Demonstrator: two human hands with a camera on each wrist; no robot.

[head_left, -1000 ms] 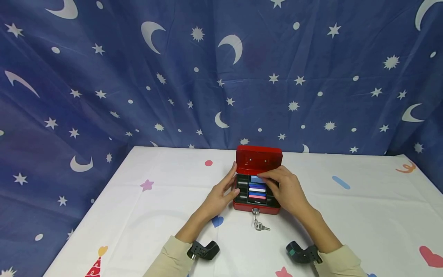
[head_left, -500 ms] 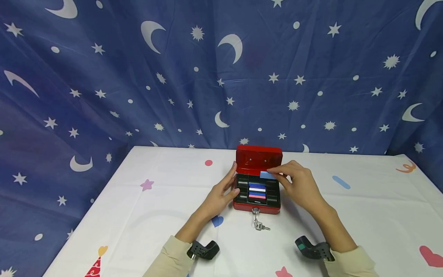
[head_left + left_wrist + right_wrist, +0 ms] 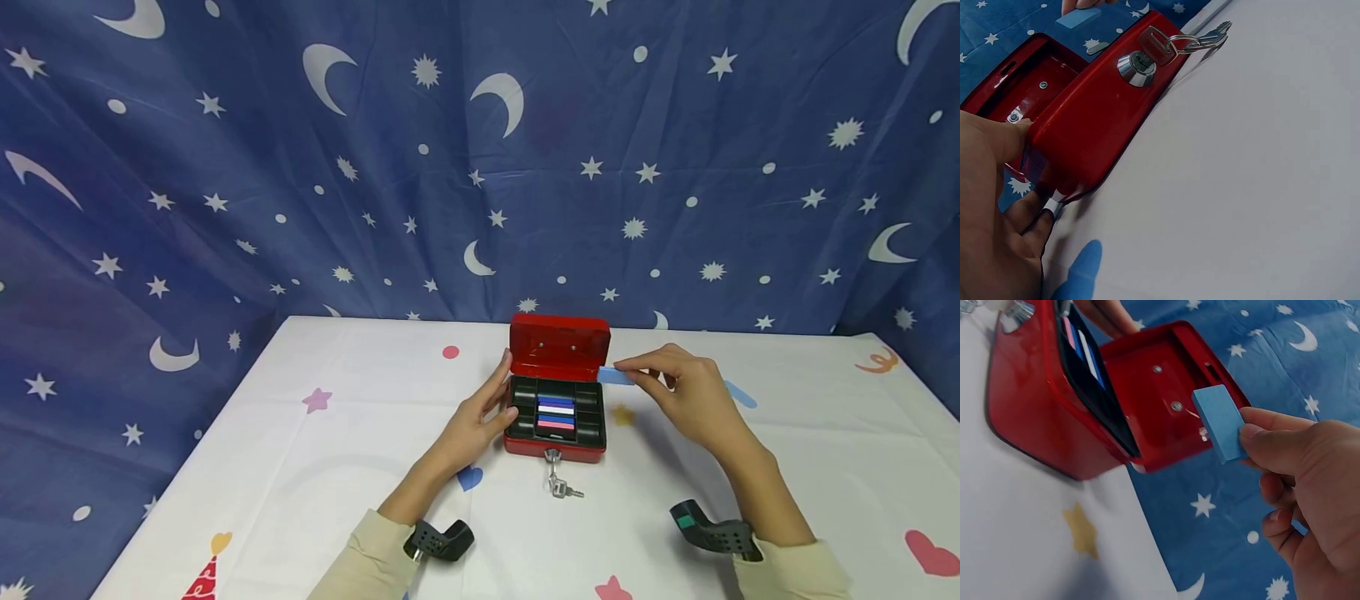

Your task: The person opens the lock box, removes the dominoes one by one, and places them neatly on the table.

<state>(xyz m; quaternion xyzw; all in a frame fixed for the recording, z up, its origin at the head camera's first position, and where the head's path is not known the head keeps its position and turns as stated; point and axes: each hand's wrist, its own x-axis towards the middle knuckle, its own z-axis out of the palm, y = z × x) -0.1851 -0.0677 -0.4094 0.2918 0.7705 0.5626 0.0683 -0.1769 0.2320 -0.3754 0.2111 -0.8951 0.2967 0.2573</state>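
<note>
A red cash box (image 3: pixel 587 454) stands on the table with its lid (image 3: pixel 558 346) raised. Its black inner tray (image 3: pixel 589 408) holds several thin blocks (image 3: pixel 556 408) in blue, white and pink, in the middle compartment. My left hand (image 3: pixel 467 429) holds the box's left side, thumb over the rim and fingers along the wall. To the right of the lid, my right hand (image 3: pixel 690 400) pinches a flat light blue block (image 3: pixel 1219 424) between thumb and index finger, up off the table. The other right fingers curl loosely beneath.
A key ring (image 3: pixel 562 487) hangs from the lock at the box's front. The white table cover (image 3: pixel 390 467) bears printed stars and hearts. Behind it hangs a blue curtain (image 3: pixel 405 208) with moons and stars.
My right hand has lifted the light blue block out of the tray's middle compartment and carried it right, past the box's edge. The left hand stays on the box.
</note>
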